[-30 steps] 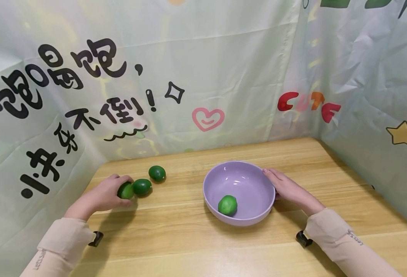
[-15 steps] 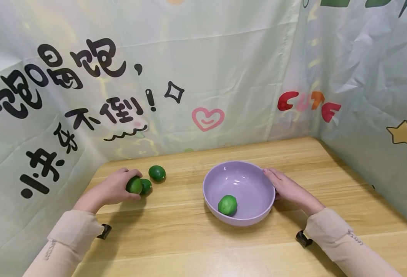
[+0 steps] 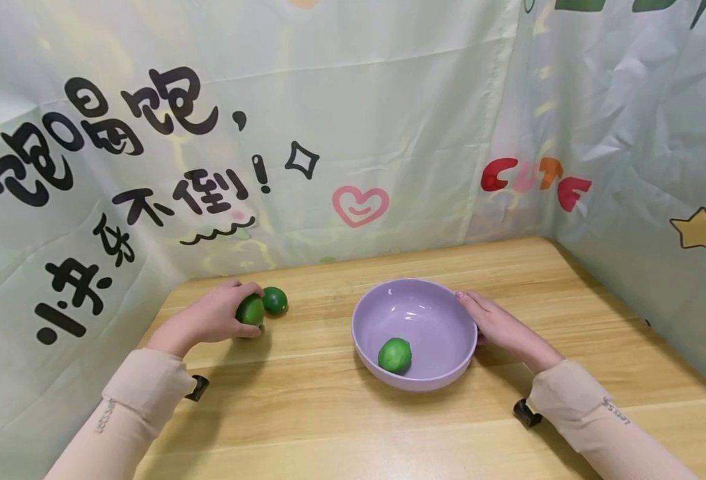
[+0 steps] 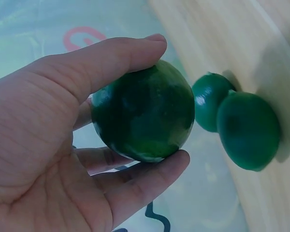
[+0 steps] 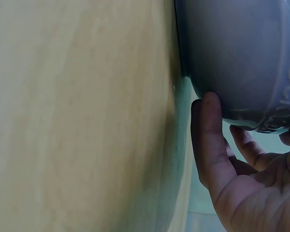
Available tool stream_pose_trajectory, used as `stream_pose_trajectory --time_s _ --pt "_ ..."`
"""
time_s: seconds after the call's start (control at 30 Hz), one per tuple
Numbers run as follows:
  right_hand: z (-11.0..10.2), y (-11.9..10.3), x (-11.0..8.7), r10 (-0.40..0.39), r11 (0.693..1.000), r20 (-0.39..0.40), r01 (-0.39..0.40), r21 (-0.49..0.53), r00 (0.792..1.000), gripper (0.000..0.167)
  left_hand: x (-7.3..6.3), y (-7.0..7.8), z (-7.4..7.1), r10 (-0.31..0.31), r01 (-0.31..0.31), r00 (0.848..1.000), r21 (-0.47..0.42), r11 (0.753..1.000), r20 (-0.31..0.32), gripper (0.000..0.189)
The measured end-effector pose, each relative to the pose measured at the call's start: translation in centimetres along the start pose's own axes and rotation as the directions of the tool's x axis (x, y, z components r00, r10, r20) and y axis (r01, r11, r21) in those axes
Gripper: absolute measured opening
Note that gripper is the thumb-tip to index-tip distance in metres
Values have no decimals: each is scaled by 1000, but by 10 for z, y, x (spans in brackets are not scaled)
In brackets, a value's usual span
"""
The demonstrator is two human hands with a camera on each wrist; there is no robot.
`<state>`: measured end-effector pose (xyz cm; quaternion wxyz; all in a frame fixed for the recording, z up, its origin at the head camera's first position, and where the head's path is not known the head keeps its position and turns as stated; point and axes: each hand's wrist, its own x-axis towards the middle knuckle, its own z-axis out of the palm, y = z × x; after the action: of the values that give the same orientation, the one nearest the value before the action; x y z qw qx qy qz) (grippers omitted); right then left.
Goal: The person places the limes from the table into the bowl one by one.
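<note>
My left hand (image 3: 221, 313) holds a green lime (image 4: 145, 113) between thumb and fingertips, raised over the left part of the table. Two more limes lie on the table beyond it: a nearer lime (image 4: 249, 130), mostly hidden in the head view behind the held one, and a farther lime (image 3: 275, 301). On the right, a purple bowl (image 3: 431, 320) stands upright with one lime (image 3: 395, 356) inside. Against the bowl's right outer side rests my right hand (image 3: 503, 328), fingers extended; its fingertips (image 5: 211, 104) touch the wall low down in the right wrist view.
The wooden table (image 3: 317, 413) is bounded by a printed cloth (image 3: 425, 133) at the back and both sides. A stretch of tabletop lies between the limes and the bowl. Each rolled sleeve (image 3: 149, 380) carries a small black device (image 3: 197, 388) near the wrist.
My left hand has moved to the right and slightly away with its lime, which now covers most of the nearer lime in the head view. The right hand and bowl stay in place.
</note>
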<state>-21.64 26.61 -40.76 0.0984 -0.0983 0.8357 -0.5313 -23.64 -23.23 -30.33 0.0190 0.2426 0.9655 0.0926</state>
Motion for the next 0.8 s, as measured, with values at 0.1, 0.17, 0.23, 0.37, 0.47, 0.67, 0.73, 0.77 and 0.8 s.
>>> stream_pose_trajectory --time_s 0.1,0.17,0.23,0.37,0.47,0.67,0.73,0.77,0.8 --pt "0 1 0 -2 1000 0 2 -4 1000 64 5 5 -1 18 -18 1000 2 1000 2 56" --pt "0 0 -1 -1 1000 -1 1 -6 1000 64 8 9 -2 24 -24 1000 -3 1000 8 55" --pt "-1 0 -1 -1 1000 -2 1 -9 1000 64 12 12 -2 24 -24 1000 -8 1000 16 55" --pt "-1 0 -1 -5 1000 4 5 -6 1000 63 18 20 -4 41 -41 999 -5 999 23 57" --pt "-1 -1 -1 -9 1000 7 9 -2 1000 63 22 27 -5 45 -45 999 -3 999 27 58" --pt "0 -1 -1 -5 1000 4 5 -4 1000 62 30 41 -8 39 -39 998 -2 999 54 62" --pt "0 -2 -1 -4 1000 4 4 -2 1000 62 33 46 -10 40 -40 997 -2 999 61 62" --pt "0 -2 -1 -4 1000 3 4 -2 1000 62 35 49 -10 45 -45 997 -1 999 62 62" --pt "0 -2 -1 -6 1000 3 6 -1 1000 62 36 51 -11 50 -50 997 1 999 63 61"
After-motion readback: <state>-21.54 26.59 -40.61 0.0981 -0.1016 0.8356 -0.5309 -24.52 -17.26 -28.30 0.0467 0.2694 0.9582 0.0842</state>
